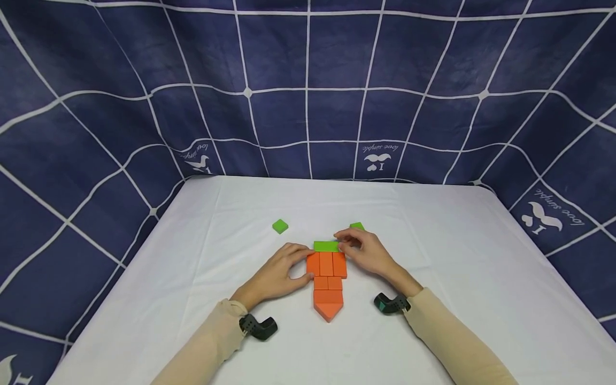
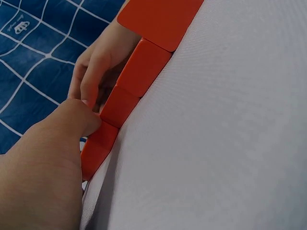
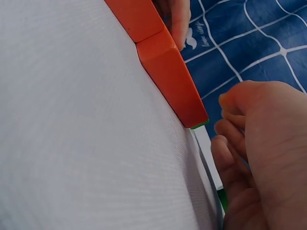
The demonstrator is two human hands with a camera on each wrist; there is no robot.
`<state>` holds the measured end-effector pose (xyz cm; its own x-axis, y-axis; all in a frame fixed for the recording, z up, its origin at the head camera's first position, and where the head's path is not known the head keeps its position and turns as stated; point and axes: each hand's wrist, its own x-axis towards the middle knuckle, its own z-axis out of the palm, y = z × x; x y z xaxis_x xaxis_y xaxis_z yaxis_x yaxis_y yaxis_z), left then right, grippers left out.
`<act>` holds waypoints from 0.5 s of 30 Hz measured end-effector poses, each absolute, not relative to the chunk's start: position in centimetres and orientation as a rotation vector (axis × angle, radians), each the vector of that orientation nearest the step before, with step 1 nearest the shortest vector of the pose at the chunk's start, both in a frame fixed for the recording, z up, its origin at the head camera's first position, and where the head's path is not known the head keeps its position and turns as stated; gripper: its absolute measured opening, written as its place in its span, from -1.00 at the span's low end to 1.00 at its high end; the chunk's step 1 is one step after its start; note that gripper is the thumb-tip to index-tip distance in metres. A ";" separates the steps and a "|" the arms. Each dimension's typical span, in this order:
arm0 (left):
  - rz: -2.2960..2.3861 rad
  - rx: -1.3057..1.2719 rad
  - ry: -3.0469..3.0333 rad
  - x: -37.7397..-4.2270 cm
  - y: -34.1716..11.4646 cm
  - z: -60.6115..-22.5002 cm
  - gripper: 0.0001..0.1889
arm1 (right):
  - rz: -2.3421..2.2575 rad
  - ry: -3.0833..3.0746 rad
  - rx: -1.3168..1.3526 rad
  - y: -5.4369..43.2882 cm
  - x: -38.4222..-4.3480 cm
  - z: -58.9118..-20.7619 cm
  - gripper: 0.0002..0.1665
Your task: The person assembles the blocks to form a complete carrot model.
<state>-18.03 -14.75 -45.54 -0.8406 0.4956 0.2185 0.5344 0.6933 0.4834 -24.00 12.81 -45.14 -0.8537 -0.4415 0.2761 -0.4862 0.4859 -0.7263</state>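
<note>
Several orange blocks [image 1: 326, 264] lie flat and joined, with a pointed orange block [image 1: 328, 310] at the near end. A green rectangular block [image 1: 326, 246] lies along their far edge. My left hand [image 1: 276, 270] rests at the left side of this group, index finger and thumb spread and touching it; the left wrist view shows the thumb against an orange block [image 2: 98, 146]. By the right end of the green block is my right hand [image 1: 368, 252], fingers loosely bent. In the right wrist view nothing shows between its fingers, and only a sliver of green block [image 3: 199, 125] is visible.
A green square block [image 1: 280, 226] lies farther back on the left of the white-covered table [image 1: 231, 208]. Another green block [image 1: 357, 225] sits behind my right hand, partly hidden. A dark blue gridded cloth [image 1: 308, 117] hangs around the table's back and sides.
</note>
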 end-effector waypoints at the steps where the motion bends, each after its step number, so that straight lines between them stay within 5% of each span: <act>1: -0.838 -0.860 -2.827 -18.0 -14.7 -45.6 -0.39 | 1.321 -2.647 0.823 12.8 -24.0 -45.2 -0.67; 15: -0.825 -0.873 -2.821 -18.1 -14.8 -45.6 -0.40 | 1.121 -2.482 0.555 13.7 -24.7 -44.8 -0.60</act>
